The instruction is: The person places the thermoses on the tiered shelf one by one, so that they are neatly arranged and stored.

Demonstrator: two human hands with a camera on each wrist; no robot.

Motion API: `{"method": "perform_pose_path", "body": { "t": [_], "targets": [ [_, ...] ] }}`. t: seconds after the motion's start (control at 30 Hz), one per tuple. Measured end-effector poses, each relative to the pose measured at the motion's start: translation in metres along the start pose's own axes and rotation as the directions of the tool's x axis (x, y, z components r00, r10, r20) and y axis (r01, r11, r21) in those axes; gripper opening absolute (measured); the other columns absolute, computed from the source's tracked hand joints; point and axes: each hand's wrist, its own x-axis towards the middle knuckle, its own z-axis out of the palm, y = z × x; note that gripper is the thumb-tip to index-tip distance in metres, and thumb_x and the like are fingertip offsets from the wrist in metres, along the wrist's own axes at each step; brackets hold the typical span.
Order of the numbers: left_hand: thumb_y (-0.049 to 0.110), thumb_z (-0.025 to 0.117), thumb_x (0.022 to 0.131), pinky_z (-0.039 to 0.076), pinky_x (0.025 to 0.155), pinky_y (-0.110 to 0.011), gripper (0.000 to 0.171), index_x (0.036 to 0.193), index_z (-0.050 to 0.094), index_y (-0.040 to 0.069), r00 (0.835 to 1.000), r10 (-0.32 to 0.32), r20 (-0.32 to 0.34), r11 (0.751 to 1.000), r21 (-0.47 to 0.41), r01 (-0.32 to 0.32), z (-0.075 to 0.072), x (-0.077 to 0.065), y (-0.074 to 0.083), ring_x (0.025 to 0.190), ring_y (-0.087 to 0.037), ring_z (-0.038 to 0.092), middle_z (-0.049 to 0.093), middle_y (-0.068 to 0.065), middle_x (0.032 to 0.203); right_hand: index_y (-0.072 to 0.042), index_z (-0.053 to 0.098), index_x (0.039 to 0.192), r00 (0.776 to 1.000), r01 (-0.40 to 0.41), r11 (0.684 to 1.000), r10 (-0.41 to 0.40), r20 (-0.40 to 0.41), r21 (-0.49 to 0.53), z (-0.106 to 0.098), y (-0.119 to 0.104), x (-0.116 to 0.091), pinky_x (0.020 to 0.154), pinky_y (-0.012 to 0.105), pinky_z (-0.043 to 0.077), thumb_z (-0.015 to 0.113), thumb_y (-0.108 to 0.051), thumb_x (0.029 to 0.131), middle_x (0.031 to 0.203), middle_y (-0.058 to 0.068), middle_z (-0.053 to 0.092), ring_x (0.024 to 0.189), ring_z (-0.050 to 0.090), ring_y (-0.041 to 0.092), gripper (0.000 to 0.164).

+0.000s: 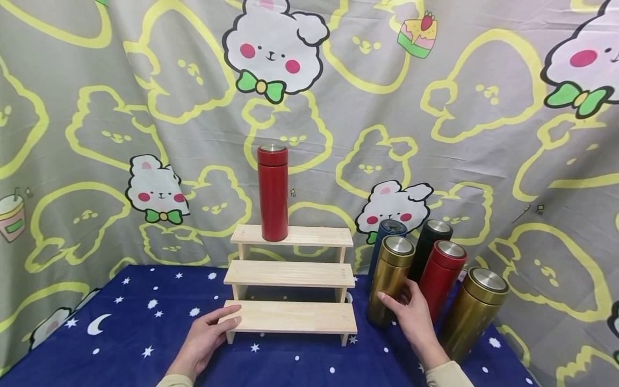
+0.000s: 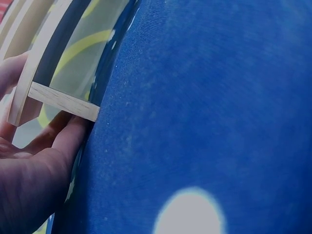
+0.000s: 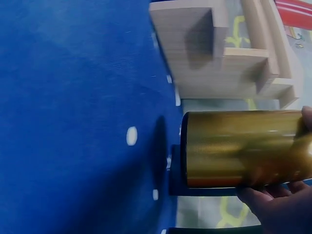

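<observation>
Both hands reach forward, well apart, wrists lower than the fingertips. The left hand point(image 1: 205, 338) angles inward in a gripping pose, its thumb point(image 1: 230, 324) laid nearly level beneath the forefinger; from its own wrist, more fingers show lower down (the palm is turned partly into view there). The right hand point(image 1: 417, 314) leans left, thumb point(image 1: 390, 302) stretched out and fingers bent round opposite it in a firm hold. Pale cuffs, a left sleeve point(image 1: 175, 381) and a right sleeve point(image 1: 450, 374), cover the forearms.
</observation>
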Motion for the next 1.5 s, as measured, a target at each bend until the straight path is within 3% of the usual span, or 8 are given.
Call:
{"method": "perform_pose_path", "body": {
  "t": [0.57,0.83,1.13,1.5],
  "targets": [
    [0.013,0.079,0.084,0.049,0.094,-0.045,0.042,0.121,0.068,-0.003,1.000,0.006,-0.011,1.000,-0.005,-0.006,0.000,-0.001,-0.001,0.111,-0.025,0.057,0.042,-0.029,0.144,-0.004,0.034,0.147,0.994,0.112,0.994,-0.112,0.001,0.010,-0.003,-0.049,-0.002,0.107,0.054,0.034,0.076,-0.033,0.087,0.145,0.021,0.042,0.132,0.041,0.038,0.079],
    [0.016,0.080,0.083,0.049,0.094,-0.045,0.042,0.120,0.070,0.000,1.000,-0.011,-0.021,1.000,0.008,0.011,-0.001,-0.002,-0.001,0.113,-0.027,0.057,0.044,-0.028,0.142,-0.005,0.042,0.144,0.985,0.169,0.985,-0.170,0.015,0.038,0.001,-0.068,-0.002,0.103,0.052,0.039,0.078,-0.031,0.086,0.139,0.019,0.051,0.124,0.050,0.034,0.073],
    [0.015,0.079,0.084,0.045,0.097,-0.049,0.043,0.123,0.067,-0.002,1.000,0.003,0.006,1.000,0.001,-0.003,0.001,0.001,0.001,0.113,-0.028,0.057,0.040,-0.030,0.145,-0.006,0.045,0.144,0.985,0.171,0.985,-0.171,0.001,0.016,-0.001,-0.079,-0.004,0.100,0.052,0.042,0.078,-0.032,0.086,0.135,0.019,0.053,0.119,0.052,0.034,0.071],
    [0.013,0.079,0.083,0.049,0.093,-0.043,0.042,0.121,0.068,-0.002,1.000,0.003,-0.010,1.000,-0.010,-0.004,0.000,0.000,-0.001,0.110,-0.024,0.057,0.042,-0.028,0.144,-0.006,0.043,0.144,0.983,0.181,0.983,-0.182,0.017,0.040,-0.005,-0.090,-0.004,0.102,0.052,0.041,0.077,-0.030,0.087,0.137,0.019,0.052,0.121,0.051,0.034,0.071]
  ]
}}
